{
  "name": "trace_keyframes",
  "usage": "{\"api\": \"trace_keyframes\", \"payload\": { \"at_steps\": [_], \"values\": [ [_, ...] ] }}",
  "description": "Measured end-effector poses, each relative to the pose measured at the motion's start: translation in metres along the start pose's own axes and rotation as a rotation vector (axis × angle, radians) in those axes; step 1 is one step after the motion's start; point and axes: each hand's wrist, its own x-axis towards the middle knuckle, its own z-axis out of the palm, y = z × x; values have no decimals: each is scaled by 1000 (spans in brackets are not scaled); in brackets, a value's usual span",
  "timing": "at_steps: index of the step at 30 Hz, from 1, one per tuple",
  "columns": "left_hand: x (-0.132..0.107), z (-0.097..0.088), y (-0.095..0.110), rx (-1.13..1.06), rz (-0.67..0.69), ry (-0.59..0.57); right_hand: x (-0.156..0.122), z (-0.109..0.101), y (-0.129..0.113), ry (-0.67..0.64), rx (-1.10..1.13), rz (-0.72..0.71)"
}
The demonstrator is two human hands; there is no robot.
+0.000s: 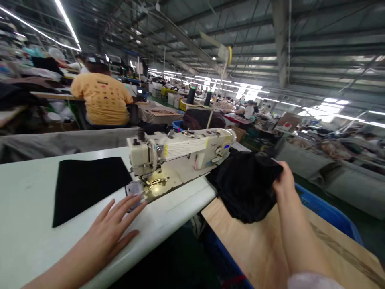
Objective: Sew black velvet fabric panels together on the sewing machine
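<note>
My left hand (116,226) rests palm down near the front edge of the white sewing table (33,188), fingers spread and holding nothing. Its fingertips reach the metal plate just in front of the sewing machine's (180,150) needle area. Off to the right, my right hand (283,178) is closed on the edge of a bunched black cloth (248,184); its fingertips are partly hidden by the fabric. The cloth hangs over the table's right end and above a wooden board (261,241). A flat black fabric piece (88,184) lies on the table left of the machine.
Under the wooden board shows the rim of a blue bin (333,214). A thread stand pole (218,90) rises behind the machine, near dark thread cones (191,95). A person in a yellow shirt (100,98) sits beyond a grey covered partition (69,138).
</note>
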Motion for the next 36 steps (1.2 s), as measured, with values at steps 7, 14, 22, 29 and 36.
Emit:
{"api": "trace_keyframes", "payload": {
  "at_steps": [7, 14, 22, 29, 36],
  "values": [
    [48, -31, 44, -140, 58, -27, 2, 28, -17, -81, -79, -21],
    [96, -51, 86, -442, -110, 46, -62, 88, -58, -530, -20, -43],
    [134, -85, 97, -702, -231, 371, -173, 144, -53, -1050, 121, 364],
    [109, -142, 71, -402, -680, 524, -221, 132, -79, -1059, 221, 169],
    [93, -177, 15, -578, -748, 176, -188, 182, -46, -839, -52, -22]
  ]
}}
